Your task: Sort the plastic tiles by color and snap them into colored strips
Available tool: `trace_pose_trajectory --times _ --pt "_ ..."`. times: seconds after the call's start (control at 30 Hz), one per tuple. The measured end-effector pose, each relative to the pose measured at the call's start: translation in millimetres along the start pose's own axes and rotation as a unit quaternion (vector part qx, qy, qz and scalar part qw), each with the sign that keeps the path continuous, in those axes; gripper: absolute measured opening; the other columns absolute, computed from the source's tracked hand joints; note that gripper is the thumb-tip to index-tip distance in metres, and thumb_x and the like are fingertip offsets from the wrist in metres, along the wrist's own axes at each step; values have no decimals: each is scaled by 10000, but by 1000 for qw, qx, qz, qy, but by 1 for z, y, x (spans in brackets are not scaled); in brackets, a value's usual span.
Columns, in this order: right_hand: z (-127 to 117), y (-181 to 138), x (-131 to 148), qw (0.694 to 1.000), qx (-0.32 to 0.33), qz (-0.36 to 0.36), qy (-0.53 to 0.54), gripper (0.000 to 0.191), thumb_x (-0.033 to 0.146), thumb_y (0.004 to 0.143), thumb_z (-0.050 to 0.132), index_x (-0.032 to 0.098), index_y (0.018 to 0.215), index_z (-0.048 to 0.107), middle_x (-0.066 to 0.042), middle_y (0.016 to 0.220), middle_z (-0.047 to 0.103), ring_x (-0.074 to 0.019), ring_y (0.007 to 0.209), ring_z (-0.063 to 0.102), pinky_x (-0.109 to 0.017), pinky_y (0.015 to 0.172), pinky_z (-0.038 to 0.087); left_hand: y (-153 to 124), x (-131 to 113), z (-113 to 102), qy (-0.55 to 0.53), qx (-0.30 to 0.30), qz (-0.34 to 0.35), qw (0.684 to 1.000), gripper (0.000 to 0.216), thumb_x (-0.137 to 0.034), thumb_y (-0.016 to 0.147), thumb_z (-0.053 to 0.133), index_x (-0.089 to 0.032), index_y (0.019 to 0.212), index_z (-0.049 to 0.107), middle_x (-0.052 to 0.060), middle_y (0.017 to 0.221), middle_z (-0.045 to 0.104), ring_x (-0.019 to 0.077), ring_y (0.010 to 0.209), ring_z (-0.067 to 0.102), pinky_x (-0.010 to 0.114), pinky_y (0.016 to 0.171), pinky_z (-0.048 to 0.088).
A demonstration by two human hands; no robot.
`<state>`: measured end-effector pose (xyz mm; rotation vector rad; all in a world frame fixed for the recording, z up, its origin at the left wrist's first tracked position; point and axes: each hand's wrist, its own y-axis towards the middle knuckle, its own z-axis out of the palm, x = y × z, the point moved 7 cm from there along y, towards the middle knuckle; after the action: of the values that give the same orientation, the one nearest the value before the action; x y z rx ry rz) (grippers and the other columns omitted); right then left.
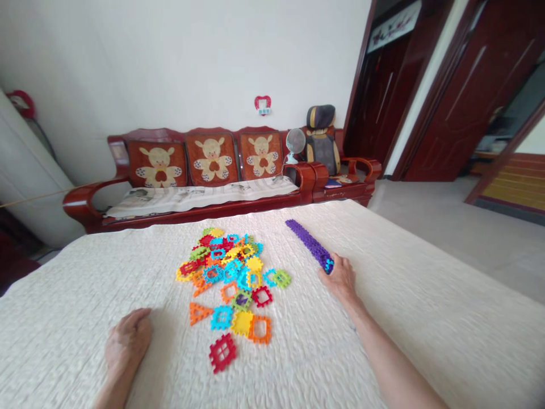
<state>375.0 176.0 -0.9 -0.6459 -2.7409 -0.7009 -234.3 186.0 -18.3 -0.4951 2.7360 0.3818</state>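
On the quilted white tablecloth, a long row of purple toothed building tiles (307, 240) lies slanting away from me, with a bit of blue at its near end. My right hand (342, 277) grips that near end, thumb on its left side. To the left of the row is a loose pile of colourful building tiles (232, 267) in red, yellow, orange, blue and green, some square with window cut-outs. A red window tile (222, 353) lies nearest to me. My left hand (129, 339) rests on the cloth left of the tiles, fingers curled in.
The cloth-covered table (426, 318) reaches out to both sides. Beyond its far edge stands a red wooden sofa (238, 209) with bear cushions, a small fan (295, 142) and a chair with a massage pad (322, 150). Dark red doors (472, 96) are at the right.
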Motion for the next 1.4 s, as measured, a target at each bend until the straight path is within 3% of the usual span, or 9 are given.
trace_pose_trajectory --times 0.2,0.47,0.6,0.77,0.87,0.97,1.03,1.27,1.4 --pt "-4 0 5 999 -33 -29 -23 582 497 754 508 164 1226 439 -117 1088 510 -280 1003 491 -379 817 388 10 -12 -2 12 -12 20 1000 355 -253 761 437 -182 984 704 100 1066 679 258 962 623 352 831 486" --pt "-4 0 8 998 -37 -44 -38 577 530 765 466 169 1216 455 -123 1086 529 -302 986 509 -415 786 426 40 -51 15 8 -44 61 997 370 -182 775 391 -172 955 714 93 1058 684 232 957 622 342 879 459" --pt "-8 2 8 995 -73 -61 -28 583 552 752 478 168 1192 477 -128 1078 540 -319 970 523 -443 780 443 40 -52 17 8 -65 85 994 362 -170 783 386 -174 934 715 79 1048 685 221 957 608 332 904 441" --pt "-26 -5 28 963 -165 -199 75 472 449 772 507 174 1155 501 -119 1107 544 -293 1019 533 -435 880 428 45 -42 17 -22 -51 77 995 363 -164 783 382 -174 945 706 69 1033 692 208 959 618 313 886 455" --pt "-30 -16 48 938 -166 -269 142 397 362 787 513 182 1141 509 -114 1137 542 -265 1055 537 -416 939 410 50 -33 16 -54 -35 35 997 368 -180 794 375 -181 965 701 60 1033 697 207 969 626 307 879 462" --pt "-20 -23 84 932 -105 -300 176 333 322 809 479 205 1117 529 -105 1152 550 -254 1095 525 -419 974 398 52 -29 15 -80 -23 0 997 374 -197 802 371 -181 977 702 68 1046 696 219 985 627 322 886 462" --pt "-8 -24 123 925 -45 -325 194 302 312 821 456 217 1092 552 -98 1154 558 -245 1114 516 -410 981 400 52 -29 14 -90 -22 -8 996 373 -193 799 376 -182 976 704 69 1040 699 223 987 628 325 886 463" --pt "53 -1 305 871 102 -402 262 282 227 814 435 188 1050 583 -87 1164 554 -195 1099 515 -356 978 394 53 -23 12 -145 -48 -35 988 330 -167 768 427 -197 915 722 52 960 722 203 898 654 308 837 481" --pt "97 13 389 873 160 -414 199 379 272 777 520 171 1139 570 -106 1266 501 -205 1157 475 -353 1009 346 53 -17 13 -178 -49 -77 980 328 -149 755 434 -200 900 724 45 910 729 194 840 660 307 801 491"
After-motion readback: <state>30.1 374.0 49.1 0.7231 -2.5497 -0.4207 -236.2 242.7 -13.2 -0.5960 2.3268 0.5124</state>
